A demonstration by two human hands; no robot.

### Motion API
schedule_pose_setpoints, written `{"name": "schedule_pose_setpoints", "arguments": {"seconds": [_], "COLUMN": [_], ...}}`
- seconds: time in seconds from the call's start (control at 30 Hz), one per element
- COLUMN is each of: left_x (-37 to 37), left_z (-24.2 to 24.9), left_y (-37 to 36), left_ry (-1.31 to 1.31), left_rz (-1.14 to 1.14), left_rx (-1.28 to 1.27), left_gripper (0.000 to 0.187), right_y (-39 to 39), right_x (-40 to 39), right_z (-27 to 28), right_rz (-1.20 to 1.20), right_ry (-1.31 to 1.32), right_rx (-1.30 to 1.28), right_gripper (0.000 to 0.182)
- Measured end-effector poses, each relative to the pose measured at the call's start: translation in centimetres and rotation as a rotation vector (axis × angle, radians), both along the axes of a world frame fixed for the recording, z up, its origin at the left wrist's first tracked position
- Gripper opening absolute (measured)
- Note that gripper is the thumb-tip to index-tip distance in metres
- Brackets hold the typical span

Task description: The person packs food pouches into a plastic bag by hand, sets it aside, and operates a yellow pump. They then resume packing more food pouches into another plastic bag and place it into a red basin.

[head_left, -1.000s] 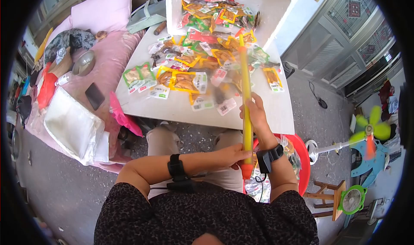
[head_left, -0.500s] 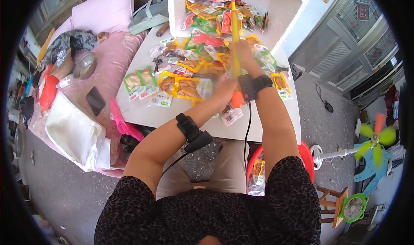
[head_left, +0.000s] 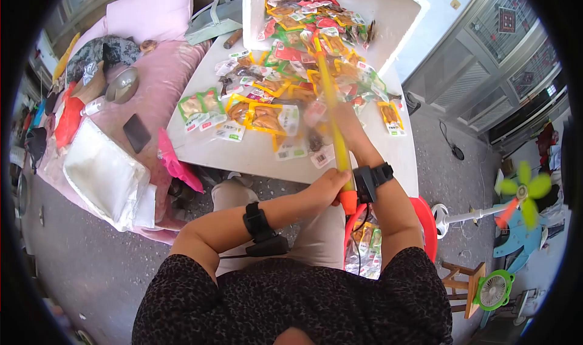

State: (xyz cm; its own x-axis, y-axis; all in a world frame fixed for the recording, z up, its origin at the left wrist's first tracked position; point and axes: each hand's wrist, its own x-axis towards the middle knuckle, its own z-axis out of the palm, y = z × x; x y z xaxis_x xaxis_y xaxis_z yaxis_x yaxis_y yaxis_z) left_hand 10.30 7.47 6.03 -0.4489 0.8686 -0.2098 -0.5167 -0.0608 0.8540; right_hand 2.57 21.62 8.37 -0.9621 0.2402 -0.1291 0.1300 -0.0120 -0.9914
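A long yellow stick (head_left: 328, 93) with orange ends slants over the table, its lower end near my lap and its far tip over the food packets. My left hand (head_left: 328, 187) is closed around it just above the lower orange end. Beside the middle of the stick is my right hand (head_left: 347, 125), blurred by motion, so its grip does not show. Sealed food packets (head_left: 265, 118) with yellow, green and red edges lie spread on the white table (head_left: 255, 153). More of them are heaped inside the white foam box (head_left: 398, 14) tipped toward me.
A red tub (head_left: 423, 217) with packets (head_left: 367, 243) in it stands below the table's front edge. To the left, a pink-covered bed (head_left: 159, 96) holds a metal bowl (head_left: 122, 85), a phone (head_left: 136, 132) and a white foam piece (head_left: 103, 169). At right are a bladed fan (head_left: 522, 192) and a stool (head_left: 464, 287).
The stick has come down toward my body, its lower end now past the table edge. My left hand moved back with it, and my right hand is lower too.
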Motion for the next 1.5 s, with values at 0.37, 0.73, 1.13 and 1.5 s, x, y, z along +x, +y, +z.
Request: {"name": "schedule_pose_setpoints", "arguments": {"seconds": [0.37, 0.73, 1.13, 1.5], "left_x": [-4.9, -2.0, 7.4, -3.3], "left_z": [0.3, -0.3, 0.8, -1.3], "left_y": [-0.4, -3.4, -3.8, -3.2], "left_ry": [0.029, 0.095, -0.054, 0.060], "left_rz": [0.114, 0.196, -0.105, 0.165], "left_rx": [-0.037, -0.148, -0.033, 0.002], "left_gripper": [0.029, 0.030, 0.029, 0.030], "right_y": [-0.2, -3.3, -5.7, -2.6], "right_x": [-4.3, -3.2, 7.2, -5.3], "right_z": [1.3, -2.2, 0.6, -1.8], "right_rz": [0.027, -0.012, 0.072, 0.095], "right_ry": [0.122, 0.118, -0.083, 0.516], "right_rx": [0.035, -0.037, -0.180, 0.634], "right_gripper": [0.025, 0.021, 0.029, 0.029]}}
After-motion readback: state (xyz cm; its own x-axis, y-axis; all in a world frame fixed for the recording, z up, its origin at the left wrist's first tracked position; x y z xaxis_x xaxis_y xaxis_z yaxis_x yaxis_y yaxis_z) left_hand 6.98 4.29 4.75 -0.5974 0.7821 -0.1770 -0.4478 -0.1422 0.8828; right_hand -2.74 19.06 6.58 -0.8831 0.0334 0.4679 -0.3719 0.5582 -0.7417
